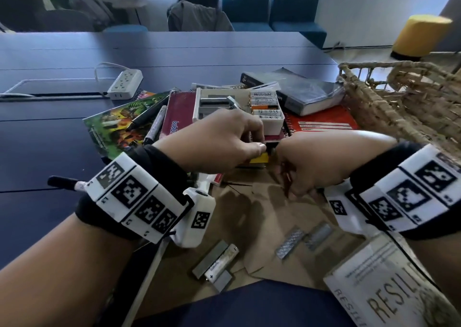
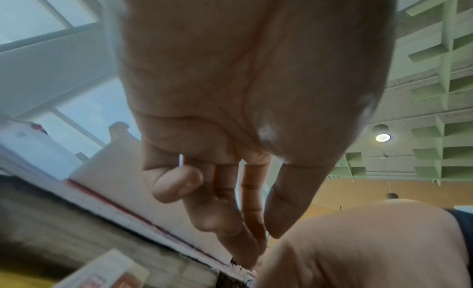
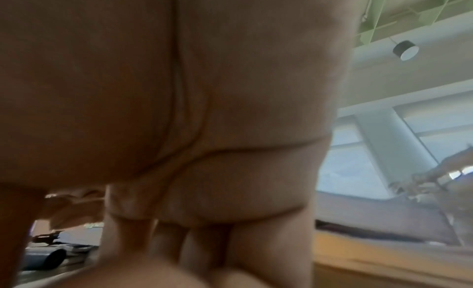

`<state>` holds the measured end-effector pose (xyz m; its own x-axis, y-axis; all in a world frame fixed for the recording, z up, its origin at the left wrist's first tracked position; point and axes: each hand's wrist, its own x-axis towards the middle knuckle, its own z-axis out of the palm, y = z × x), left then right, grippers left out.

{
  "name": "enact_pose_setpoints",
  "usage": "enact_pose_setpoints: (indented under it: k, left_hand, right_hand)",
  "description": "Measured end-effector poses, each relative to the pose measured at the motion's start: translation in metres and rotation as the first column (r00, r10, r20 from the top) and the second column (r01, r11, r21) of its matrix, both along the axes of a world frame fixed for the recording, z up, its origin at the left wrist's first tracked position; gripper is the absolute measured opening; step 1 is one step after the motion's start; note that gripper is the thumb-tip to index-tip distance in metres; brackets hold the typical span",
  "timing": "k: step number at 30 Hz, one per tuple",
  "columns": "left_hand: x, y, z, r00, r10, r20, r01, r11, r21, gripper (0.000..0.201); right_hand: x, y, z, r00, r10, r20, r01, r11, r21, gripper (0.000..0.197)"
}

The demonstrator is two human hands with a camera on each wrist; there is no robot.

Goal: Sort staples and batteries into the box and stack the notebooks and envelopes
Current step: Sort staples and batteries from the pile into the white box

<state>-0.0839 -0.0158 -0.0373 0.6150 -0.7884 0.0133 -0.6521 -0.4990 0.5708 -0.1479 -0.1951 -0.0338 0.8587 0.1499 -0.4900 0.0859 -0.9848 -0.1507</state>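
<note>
At the centre of the frame, the left hand (image 1: 219,139) and right hand (image 1: 306,164) meet, fingers curled down; what they grip cannot be told. Just above, the white box (image 1: 239,107) holds batteries (image 1: 264,102). Staple strips (image 1: 290,243) lie lower right on brown envelopes (image 1: 249,202).

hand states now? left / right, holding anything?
Left hand: fingers and thumb pinched together at the small yellow box; what they pinch cannot be told.
Right hand: fingers curled under; whether they hold anything cannot be told.

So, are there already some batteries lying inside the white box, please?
Yes, several batteries lie in the right compartments of the white box.
</note>
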Motion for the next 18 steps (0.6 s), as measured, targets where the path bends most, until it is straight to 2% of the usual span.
enact_pose_setpoints:
  k: [3, 6, 11, 18]
  left_hand:
    - [0.0, 0.0, -0.003, 1.0, 0.005, 0.009, -0.005, 1.0, 0.003, 0.013]
    - [0.0, 0.002, -0.004, 1.0, 0.017, 0.007, -0.017, 1.0, -0.007, 0.013]
    - [-0.004, 0.004, -0.004, 1.0, 0.011, -0.001, -0.011, 1.0, -0.01, 0.016]
    - [-0.004, 0.001, -0.004, 0.999, 0.024, -0.03, -0.026, 0.997, -0.071, 0.015]
  right_hand:
    - [0.006, 0.01, -0.003, 0.999, 0.008, -0.032, -0.009, 0.999, -0.036, 0.017]
    - [0.009, 0.017, -0.002, 0.999, 0.002, 0.053, 0.004, 0.994, -0.108, 0.021]
    - [0.005, 0.01, -0.001, 0.99, -0.026, 0.14, 0.045, 0.99, -0.133, 0.033]
    - [0.004, 0.003, -0.003, 0.993, -0.032, 0.116, 0.045, 0.993, -0.111, 0.022]
